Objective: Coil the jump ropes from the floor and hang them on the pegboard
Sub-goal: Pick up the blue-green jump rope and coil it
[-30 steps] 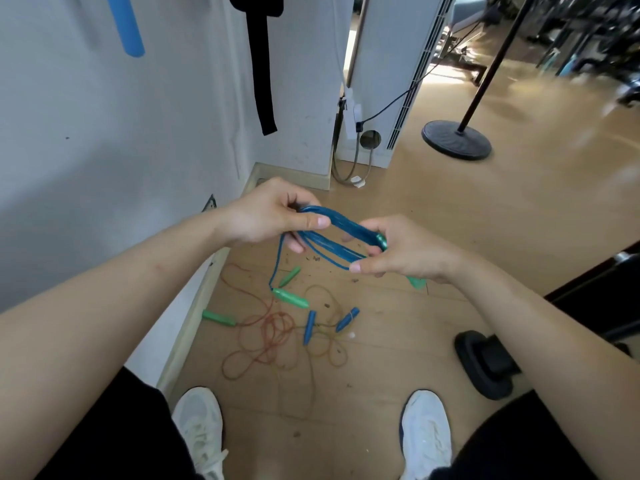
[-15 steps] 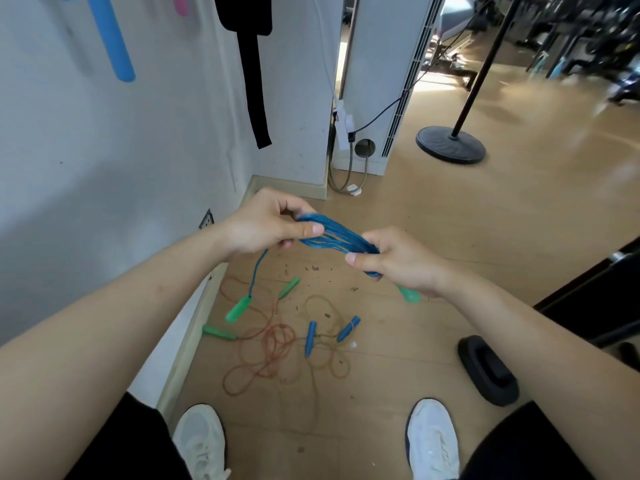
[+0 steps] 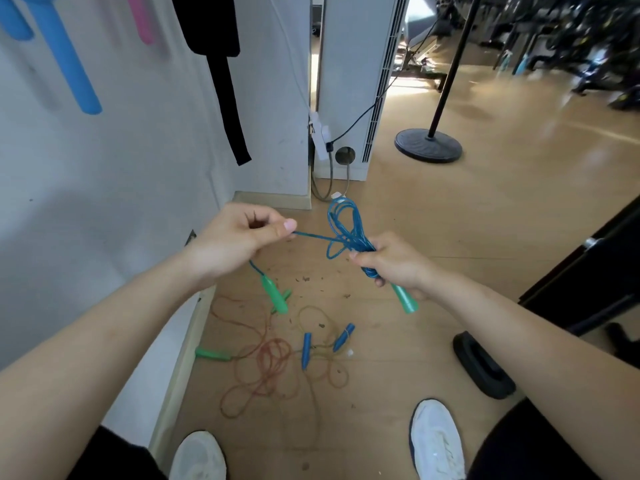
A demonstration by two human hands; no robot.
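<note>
A: How is the blue jump rope (image 3: 346, 233) seen?

B: It is seen at mid-frame, bunched into loose loops. The bundle is clasped in the right grip (image 3: 391, 265), with the fingers curled round it. One green handle (image 3: 405, 301) is shown poking out below. A single strand is drawn toward frame left and pinched in the left grip (image 3: 242, 237). The other green handle (image 3: 273, 294) is hung beneath that.

A: And what is found around it?

B: Two more ropes are seen tangled on the wooden floor (image 3: 485, 237) at lower centre, a reddish rope (image 3: 273, 355) and a blue-handled rope (image 3: 306, 351). A black strap (image 3: 225, 81) and blue foam tubes (image 3: 72, 71) are hung on the wall at upper left. A round stand base (image 3: 427, 147) is seen at upper right.
</note>
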